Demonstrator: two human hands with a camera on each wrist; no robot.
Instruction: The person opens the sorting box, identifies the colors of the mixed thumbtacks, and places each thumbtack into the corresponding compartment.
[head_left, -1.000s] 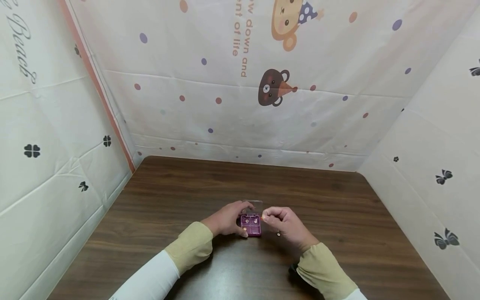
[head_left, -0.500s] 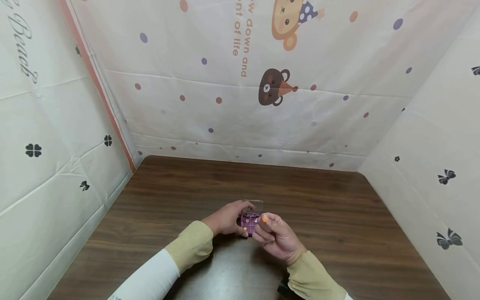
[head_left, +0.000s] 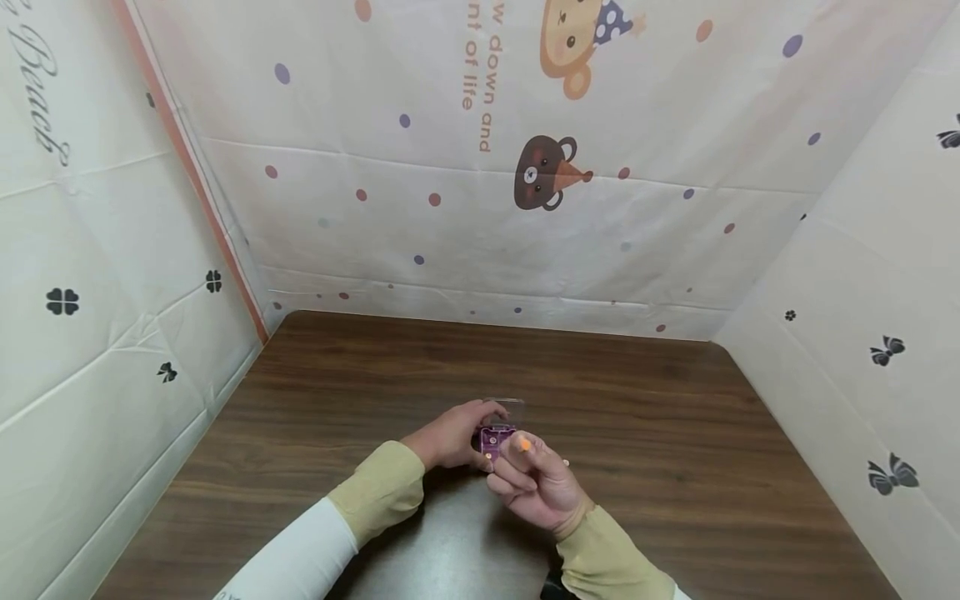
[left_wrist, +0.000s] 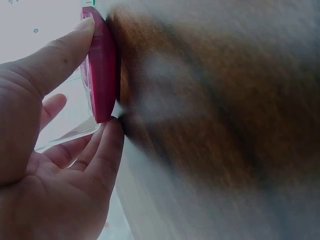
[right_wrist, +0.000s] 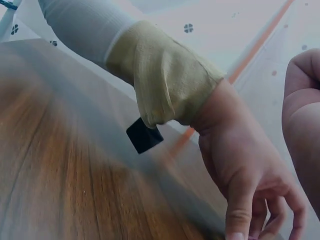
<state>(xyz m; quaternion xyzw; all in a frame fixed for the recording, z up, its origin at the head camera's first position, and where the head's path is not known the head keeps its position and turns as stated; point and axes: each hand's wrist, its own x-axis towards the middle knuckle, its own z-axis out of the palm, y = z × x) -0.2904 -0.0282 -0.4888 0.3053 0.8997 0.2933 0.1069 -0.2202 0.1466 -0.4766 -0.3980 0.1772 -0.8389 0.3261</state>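
Note:
A small purple pillbox (head_left: 491,435) with compartments stands on the table, its clear lid (head_left: 506,408) raised at the back. My left hand (head_left: 450,437) grips it from the left; in the left wrist view the thumb lies on one edge of the pillbox (left_wrist: 104,75) and fingers on the other. Small pills sit inside, one of them orange (head_left: 488,456). My right hand (head_left: 540,487), turned palm up, pinches an orange pill (head_left: 525,446) at its fingertips, in front of the box and covering its right part. The right wrist view shows my right hand (right_wrist: 306,110) only partly.
The brown wooden table (head_left: 360,375) extends around both hands. A tiny pale piece (head_left: 566,462) shows just right of my right hand. Something black (head_left: 557,586) sits under the right sleeve. Printed cloth walls (head_left: 360,233) stand along the table's back and sides.
My right hand has come from the box's right side toward the left and nearer, turning palm up and bringing the orange pill into view. The left hand keeps its hold on the pillbox.

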